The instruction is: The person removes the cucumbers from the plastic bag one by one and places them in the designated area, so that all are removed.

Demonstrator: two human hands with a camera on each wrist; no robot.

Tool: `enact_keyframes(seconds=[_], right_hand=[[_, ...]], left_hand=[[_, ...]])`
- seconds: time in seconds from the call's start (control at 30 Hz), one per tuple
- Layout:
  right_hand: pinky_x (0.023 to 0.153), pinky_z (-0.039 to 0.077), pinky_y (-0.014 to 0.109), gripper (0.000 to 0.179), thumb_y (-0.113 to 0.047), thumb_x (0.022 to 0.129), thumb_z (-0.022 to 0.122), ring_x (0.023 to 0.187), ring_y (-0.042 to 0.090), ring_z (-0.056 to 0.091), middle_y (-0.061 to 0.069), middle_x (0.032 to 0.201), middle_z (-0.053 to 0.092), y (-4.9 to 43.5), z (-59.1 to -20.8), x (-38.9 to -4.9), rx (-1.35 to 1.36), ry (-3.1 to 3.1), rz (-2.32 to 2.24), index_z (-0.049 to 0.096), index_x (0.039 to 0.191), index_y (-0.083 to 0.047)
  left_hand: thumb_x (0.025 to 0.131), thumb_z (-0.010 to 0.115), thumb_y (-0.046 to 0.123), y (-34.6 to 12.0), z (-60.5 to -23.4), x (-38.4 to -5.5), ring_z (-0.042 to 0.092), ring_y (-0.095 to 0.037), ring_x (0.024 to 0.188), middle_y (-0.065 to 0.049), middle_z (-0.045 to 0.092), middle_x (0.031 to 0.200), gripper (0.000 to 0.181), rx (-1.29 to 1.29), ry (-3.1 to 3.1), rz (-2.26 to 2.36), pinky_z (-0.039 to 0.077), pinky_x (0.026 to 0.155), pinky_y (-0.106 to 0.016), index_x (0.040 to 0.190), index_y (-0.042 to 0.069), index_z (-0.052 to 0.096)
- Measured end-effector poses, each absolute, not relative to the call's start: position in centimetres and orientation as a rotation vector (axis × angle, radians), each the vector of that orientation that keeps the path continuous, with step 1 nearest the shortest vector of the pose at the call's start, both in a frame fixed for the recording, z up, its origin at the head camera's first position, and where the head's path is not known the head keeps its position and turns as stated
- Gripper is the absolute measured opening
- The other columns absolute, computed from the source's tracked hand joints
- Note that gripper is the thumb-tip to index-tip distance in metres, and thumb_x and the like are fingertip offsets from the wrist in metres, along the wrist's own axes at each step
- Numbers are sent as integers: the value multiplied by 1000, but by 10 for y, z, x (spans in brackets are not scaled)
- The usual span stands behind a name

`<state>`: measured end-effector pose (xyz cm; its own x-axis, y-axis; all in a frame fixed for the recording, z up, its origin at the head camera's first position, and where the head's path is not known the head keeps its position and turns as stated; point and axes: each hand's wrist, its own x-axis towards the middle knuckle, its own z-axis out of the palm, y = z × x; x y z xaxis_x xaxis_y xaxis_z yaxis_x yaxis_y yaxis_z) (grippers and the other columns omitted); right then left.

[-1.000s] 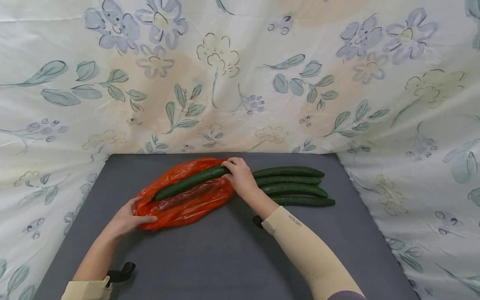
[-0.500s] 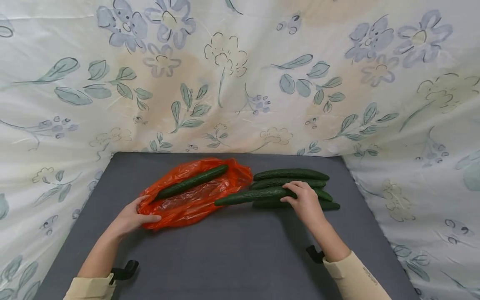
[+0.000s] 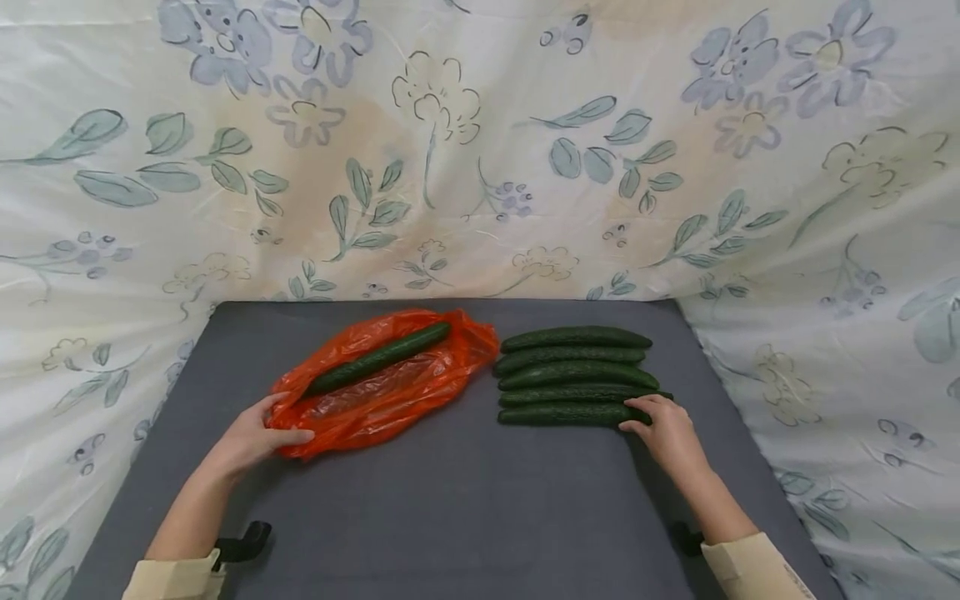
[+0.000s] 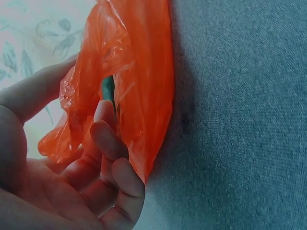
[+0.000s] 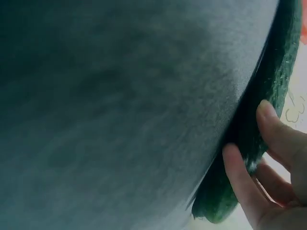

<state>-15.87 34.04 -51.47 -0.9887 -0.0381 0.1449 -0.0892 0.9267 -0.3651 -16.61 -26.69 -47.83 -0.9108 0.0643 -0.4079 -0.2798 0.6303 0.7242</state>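
At the left of the head view lies a red plastic bag (image 3: 375,427) with a dark green cucumber (image 3: 378,358) in its open mouth. My left hand (image 3: 258,433) holds the bag's near left edge; the left wrist view has its fingers curled at the red film (image 4: 148,86), with a sliver of green inside. To the right, several cucumbers lie side by side. My right hand (image 3: 667,429) grips the right end of the nearest cucumber (image 3: 562,414). In the right wrist view, thumb and fingers are on either side of that cucumber (image 5: 276,81), close to its tip.
The grey tabletop (image 3: 450,517) spreads in front of the bag and the row. Floral cloth (image 3: 480,150) hangs behind and along both sides. A strip of table separates the bag from the cucumbers. Each wrist carries a black camera mount (image 3: 243,543).
My right hand has left the cucumber in the bag, carried another cucumber rightward over the row and set it along the row's near side. My left hand has stayed at the bag.
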Motion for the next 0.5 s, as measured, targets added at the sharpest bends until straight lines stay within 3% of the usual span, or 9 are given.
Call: enact_keyframes(seconds=[0.27, 0.5], right_hand=[[84, 45, 56, 60, -22, 76, 79, 113, 45, 48, 25, 130, 46, 337, -494, -174, -24, -3032, 711, 56, 129, -6], [83, 51, 48, 71, -46, 78, 74, 123, 34, 49, 13, 140, 46, 294, -452, -203, 98, -2997, 1200, 46, 140, -25]], left_hand=[[80, 73, 44, -263, -475, -172, 37, -40, 123, -28, 29, 147, 105, -135, 2461, 1243, 35, 101, -58, 151, 0, 10], [79, 73, 46, -265, -477, -168, 29, -44, 129, -29, 23, 149, 106, -173, 2446, 1235, 29, 103, -62, 152, 2, 9]])
